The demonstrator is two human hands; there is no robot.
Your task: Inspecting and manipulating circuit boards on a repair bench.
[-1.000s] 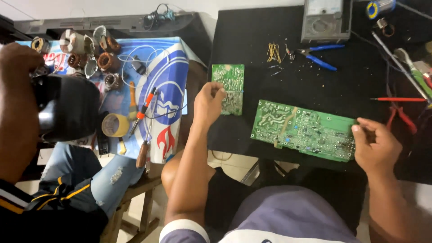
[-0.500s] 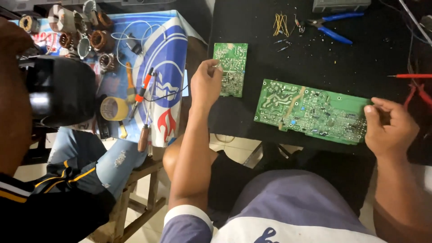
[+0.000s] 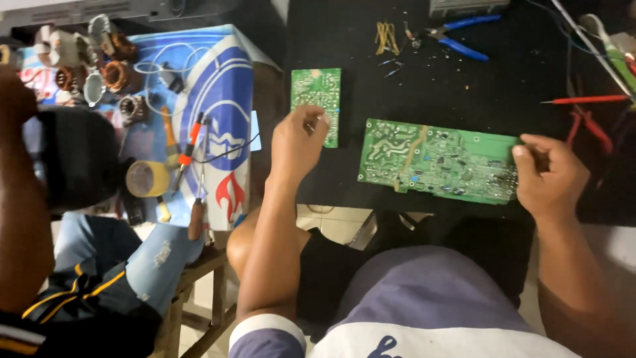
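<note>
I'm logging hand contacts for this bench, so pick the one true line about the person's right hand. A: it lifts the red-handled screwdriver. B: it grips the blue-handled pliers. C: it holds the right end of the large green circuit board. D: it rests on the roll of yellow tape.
C: the right hand pinches the right end of the large green circuit board, which lies on the black table.

Printed sheet: upper left of the frame, spread flat under coils and tools; blue and white with a round emblem and a red flame mark.
Meter housing: top edge, right of centre; grey, cropped, screen not visible.
</note>
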